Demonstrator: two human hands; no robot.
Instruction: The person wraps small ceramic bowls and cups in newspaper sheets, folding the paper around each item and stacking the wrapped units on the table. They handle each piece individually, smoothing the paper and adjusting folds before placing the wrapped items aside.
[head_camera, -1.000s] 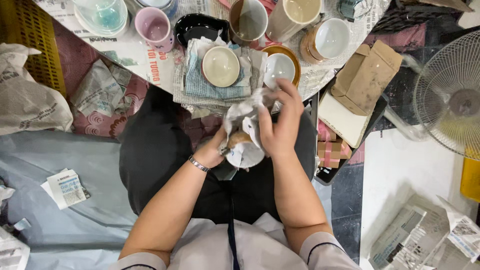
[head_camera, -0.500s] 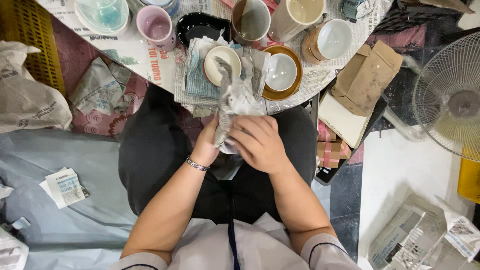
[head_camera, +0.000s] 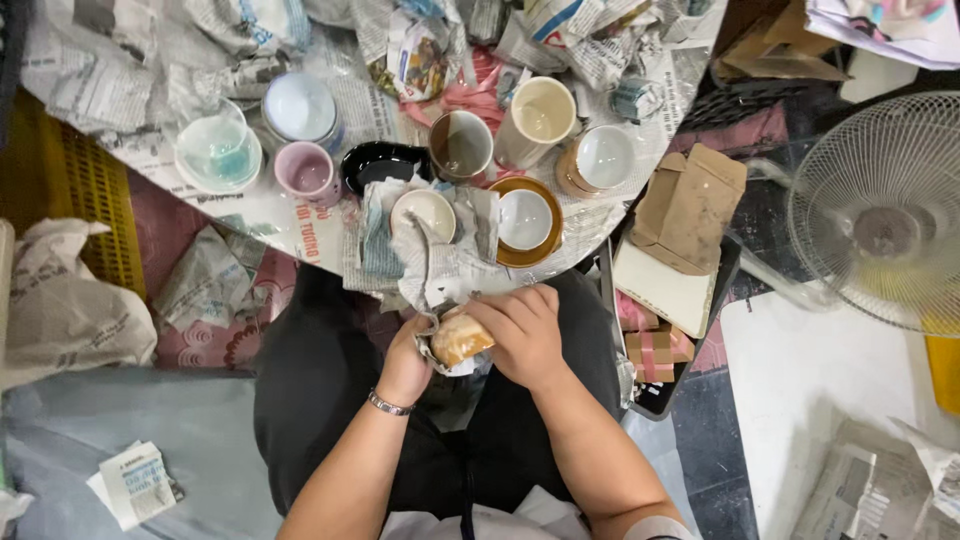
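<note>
Over my lap, my left hand and my right hand together hold a small tan ceramic cup half covered in a sheet of newspaper. The sheet trails up from the cup to the table edge. My left hand cradles the cup from below and the left. My right hand grips it from the right, fingers on the paper. A metal bracelet circles my left wrist.
A newspaper-covered table holds several cups and bowls: a cream bowl, a white cup on a brown saucer, a pink cup, a black dish. Cardboard pieces and a white fan lie right. Crumpled paper lies left.
The view has shifted up the table. My hands have come down from the table edge to my lap, and the tan cup now shows through the paper wrap.
</note>
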